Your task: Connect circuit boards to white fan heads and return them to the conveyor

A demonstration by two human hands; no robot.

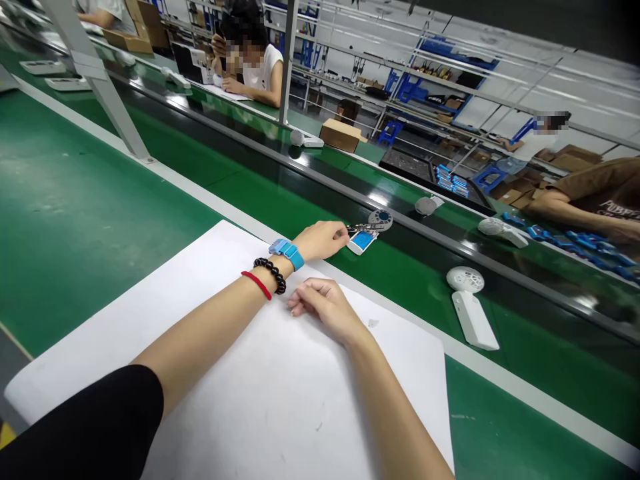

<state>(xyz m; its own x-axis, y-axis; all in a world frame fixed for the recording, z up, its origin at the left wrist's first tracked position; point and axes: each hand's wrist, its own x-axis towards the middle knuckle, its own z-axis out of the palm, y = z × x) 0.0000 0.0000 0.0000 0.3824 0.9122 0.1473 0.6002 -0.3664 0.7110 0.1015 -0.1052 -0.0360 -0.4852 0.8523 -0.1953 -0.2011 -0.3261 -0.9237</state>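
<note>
Left hand (pixel 319 241) at the open fan (pixel 365 239) on the green surface (pixel 405 267), can't tell if its fingers (pixel 341 229) pinch it, right hand (pixel 327 303) loosely curled, looks empty; a careless tug might dislodge the blue part (pixel 362 241).

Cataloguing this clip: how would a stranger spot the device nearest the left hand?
Find the large white mat. Past its far edge, by the left hand, lies the device. Its handle shows bright blue, unlike the plain white handle beyond the mat's right corner.
</note>
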